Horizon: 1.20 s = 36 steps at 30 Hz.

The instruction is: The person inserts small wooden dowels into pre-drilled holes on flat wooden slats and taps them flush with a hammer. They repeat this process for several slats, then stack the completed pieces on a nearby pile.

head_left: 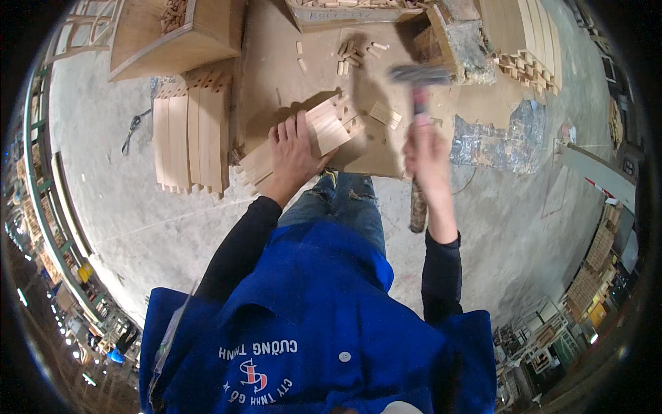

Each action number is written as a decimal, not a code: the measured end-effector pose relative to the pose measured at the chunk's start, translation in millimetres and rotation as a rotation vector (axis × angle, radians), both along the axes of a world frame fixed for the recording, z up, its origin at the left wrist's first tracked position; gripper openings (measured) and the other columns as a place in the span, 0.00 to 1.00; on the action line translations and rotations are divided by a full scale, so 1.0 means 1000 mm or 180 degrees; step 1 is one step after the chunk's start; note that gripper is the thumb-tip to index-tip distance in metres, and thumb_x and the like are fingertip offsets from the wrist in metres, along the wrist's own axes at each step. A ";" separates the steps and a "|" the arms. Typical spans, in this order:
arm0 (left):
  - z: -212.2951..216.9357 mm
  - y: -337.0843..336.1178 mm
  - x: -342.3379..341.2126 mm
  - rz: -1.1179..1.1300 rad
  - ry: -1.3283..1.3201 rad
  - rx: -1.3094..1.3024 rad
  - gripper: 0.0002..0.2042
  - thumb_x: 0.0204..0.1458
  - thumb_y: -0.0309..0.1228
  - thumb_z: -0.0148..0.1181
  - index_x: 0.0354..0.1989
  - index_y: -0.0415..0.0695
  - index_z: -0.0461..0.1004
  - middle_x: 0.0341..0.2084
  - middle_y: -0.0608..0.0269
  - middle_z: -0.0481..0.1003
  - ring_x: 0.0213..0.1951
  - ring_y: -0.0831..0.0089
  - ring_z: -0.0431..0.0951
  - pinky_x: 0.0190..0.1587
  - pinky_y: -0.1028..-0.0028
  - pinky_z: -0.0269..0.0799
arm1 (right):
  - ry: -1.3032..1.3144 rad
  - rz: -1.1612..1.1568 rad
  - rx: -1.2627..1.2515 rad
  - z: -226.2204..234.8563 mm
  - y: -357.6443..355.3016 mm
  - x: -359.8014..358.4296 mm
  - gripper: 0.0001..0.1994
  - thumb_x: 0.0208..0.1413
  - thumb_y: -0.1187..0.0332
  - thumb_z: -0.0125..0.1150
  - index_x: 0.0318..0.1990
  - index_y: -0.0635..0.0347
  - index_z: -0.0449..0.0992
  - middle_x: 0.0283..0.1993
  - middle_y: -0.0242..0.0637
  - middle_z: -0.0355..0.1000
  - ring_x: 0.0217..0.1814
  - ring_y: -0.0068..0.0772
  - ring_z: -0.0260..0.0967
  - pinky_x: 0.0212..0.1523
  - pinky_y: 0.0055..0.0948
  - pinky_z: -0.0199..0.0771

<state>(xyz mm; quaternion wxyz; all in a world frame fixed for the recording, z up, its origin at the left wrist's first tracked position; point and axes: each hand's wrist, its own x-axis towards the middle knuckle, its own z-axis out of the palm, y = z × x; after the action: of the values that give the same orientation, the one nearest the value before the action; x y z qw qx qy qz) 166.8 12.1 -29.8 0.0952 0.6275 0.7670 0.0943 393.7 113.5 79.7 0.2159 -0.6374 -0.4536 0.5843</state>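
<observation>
Your left hand (296, 148) rests on a slanting group of pale wooden slats (327, 130) at the near edge of the bench (265, 58), its fingers spread over the top and pressing them together. Your right hand (427, 155) has its fingers closed round the handle of a hammer (420, 103), raised to the right of the slats; both hand and hammer are blurred. Loose wooden dowels (352, 55) lie beyond, and a small slotted wooden block (385, 114) lies just right of the slats' far ends, where short dowels seem to stick out (too small to tell how deep they sit).

To drive those dowels well, keep the slats pinned firmly and your left fingers back from the ends. Strike squarely, in line with each dowel; a slanted blow could split the wood or snap the dowel. Light, even taps should seat them straight.
</observation>
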 end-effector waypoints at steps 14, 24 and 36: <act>0.003 -0.006 0.002 0.0041 -0.0102 -0.0062 0.54 0.42 0.60 0.71 0.70 0.33 0.54 0.56 0.48 0.65 0.58 0.52 0.65 0.65 0.47 0.55 | 0.0704 -0.0296 0.0236 0.017 0.032 -0.018 0.26 0.73 0.48 0.47 0.33 0.65 0.74 0.19 0.30 0.64 0.22 0.21 0.62 0.24 0.25 0.64; -0.001 -0.001 -0.003 0.0047 -0.0070 -0.0193 0.54 0.41 0.59 0.72 0.70 0.34 0.55 0.57 0.49 0.66 0.59 0.53 0.65 0.67 0.48 0.54 | -0.0647 0.0805 0.0614 -0.063 -0.011 -0.014 0.25 0.72 0.44 0.46 0.32 0.56 0.70 0.20 0.27 0.64 0.15 0.19 0.58 0.16 0.26 0.58; 0.001 -0.006 -0.002 0.0007 -0.0134 -0.0197 0.55 0.40 0.61 0.71 0.69 0.33 0.56 0.54 0.51 0.66 0.58 0.54 0.65 0.68 0.49 0.53 | -0.1026 0.1092 0.0706 -0.110 -0.012 -0.015 0.27 0.71 0.42 0.46 0.32 0.58 0.70 0.21 0.29 0.65 0.20 0.25 0.64 0.22 0.29 0.66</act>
<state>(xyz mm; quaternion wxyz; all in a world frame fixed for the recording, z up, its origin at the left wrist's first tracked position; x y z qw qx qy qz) 165.2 6.3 -28.4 0.1306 0.6212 0.7681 0.0838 378.2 101.4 -30.7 0.1071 -0.6084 -0.6449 0.4500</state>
